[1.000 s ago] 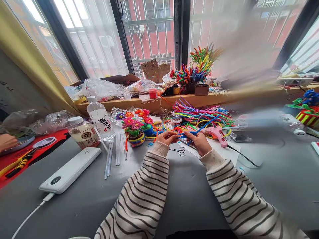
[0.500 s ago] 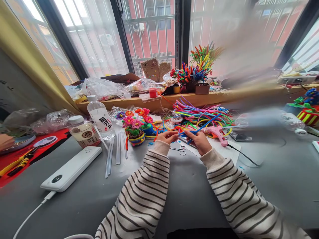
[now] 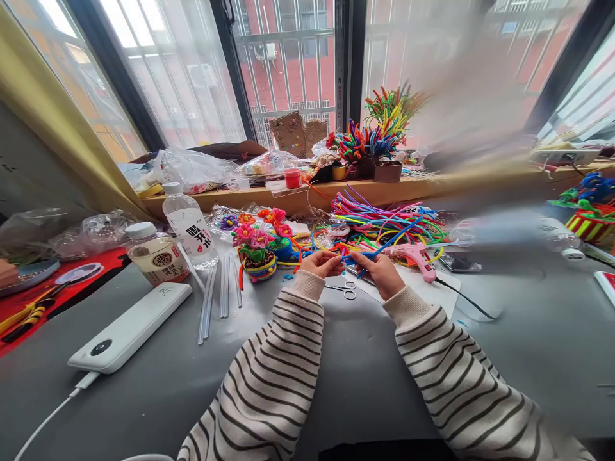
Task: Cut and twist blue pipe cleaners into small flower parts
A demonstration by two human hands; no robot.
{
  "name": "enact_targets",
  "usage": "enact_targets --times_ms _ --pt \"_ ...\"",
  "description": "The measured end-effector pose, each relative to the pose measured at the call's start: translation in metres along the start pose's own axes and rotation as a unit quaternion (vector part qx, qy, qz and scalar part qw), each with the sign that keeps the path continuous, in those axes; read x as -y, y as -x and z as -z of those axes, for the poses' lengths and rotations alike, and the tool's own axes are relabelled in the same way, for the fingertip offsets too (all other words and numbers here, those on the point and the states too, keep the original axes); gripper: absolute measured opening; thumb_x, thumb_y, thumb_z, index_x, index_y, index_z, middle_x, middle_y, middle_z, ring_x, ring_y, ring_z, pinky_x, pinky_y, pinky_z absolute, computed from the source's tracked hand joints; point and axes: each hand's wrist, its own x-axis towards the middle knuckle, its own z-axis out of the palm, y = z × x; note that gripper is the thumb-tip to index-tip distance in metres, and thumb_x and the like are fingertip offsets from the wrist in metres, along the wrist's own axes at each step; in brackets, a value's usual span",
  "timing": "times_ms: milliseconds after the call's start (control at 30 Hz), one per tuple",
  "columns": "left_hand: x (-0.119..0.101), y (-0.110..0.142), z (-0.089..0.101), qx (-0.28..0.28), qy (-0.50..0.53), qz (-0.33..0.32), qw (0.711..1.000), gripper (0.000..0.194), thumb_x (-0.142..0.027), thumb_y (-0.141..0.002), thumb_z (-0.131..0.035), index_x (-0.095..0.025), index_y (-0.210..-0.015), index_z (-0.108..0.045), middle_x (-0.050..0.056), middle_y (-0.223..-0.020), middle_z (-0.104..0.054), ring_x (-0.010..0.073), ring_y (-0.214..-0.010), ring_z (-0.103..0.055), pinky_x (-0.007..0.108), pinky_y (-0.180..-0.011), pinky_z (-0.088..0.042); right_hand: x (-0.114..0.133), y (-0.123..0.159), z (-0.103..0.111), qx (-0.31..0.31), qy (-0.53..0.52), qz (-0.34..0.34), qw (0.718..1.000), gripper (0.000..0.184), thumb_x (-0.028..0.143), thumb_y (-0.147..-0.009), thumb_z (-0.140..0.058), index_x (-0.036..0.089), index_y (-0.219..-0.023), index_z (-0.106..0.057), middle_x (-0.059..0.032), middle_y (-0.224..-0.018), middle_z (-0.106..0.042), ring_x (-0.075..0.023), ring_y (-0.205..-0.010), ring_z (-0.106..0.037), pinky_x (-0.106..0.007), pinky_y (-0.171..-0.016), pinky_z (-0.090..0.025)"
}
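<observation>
A blue pipe cleaner (image 3: 401, 233) is pinched between the fingers of my right hand (image 3: 382, 274), its long end slanting up to the right. Close beside it, my left hand (image 3: 321, 263) has thumb and fingertips pressed together on the blue pipe cleaner's near end. Small scissors (image 3: 349, 292) lie on the table just below and between both hands. A pink glue gun (image 3: 417, 258) rests right of my right hand. Left of my left hand stands a small pot (image 3: 260, 269) with pink pipe-cleaner flowers. Behind the hands spreads a heap of colourful pipe cleaners (image 3: 372, 214).
Clear glue sticks (image 3: 224, 289), a white power bank (image 3: 132, 330), a water bottle (image 3: 192, 230) and a drink bottle (image 3: 158, 257) occupy the left side. Another person's hand (image 3: 6, 273) shows at the left edge. Potted pipe-cleaner plants (image 3: 369, 147) line the windowsill. A blur covers part of the right.
The view has shifted slightly, so most things sit a little further left. Both hands stay together on the blue pipe cleaner, with only a small finger movement.
</observation>
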Motion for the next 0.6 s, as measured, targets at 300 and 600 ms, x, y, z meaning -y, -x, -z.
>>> enact_targets --times_ms 300,600 --pt "0.0004 0.0008 -0.0032 -0.029 -0.014 -0.021 0.999 0.028 -0.031 -0.043 -0.067 -0.010 -0.058 -0.056 0.001 -0.048 -0.059 0.0117 -0.045 -0.057 0.027 -0.054 -0.050 0.0020 0.0016 -0.0024 -0.017 -0.010 -0.013 1.000 0.026 0.037 -0.050 -0.064 0.013 -0.057 -0.056 0.0039 -0.045 -0.049 -0.0045 -0.042 -0.042 -0.018 -0.041 -0.033" --pt "0.0009 0.0000 -0.0021 -0.023 -0.025 -0.052 0.998 0.028 -0.031 -0.046 -0.066 -0.010 -0.060 -0.055 0.001 -0.048 -0.059 0.0122 -0.045 -0.057 0.027 -0.052 -0.050 0.0025 0.0021 -0.0030 -0.015 -0.010 -0.015 1.000 0.029 0.039 -0.050 -0.064 0.012 -0.058 -0.056 0.0037 -0.046 -0.049 -0.0047 -0.042 -0.043 -0.018 -0.041 -0.033"
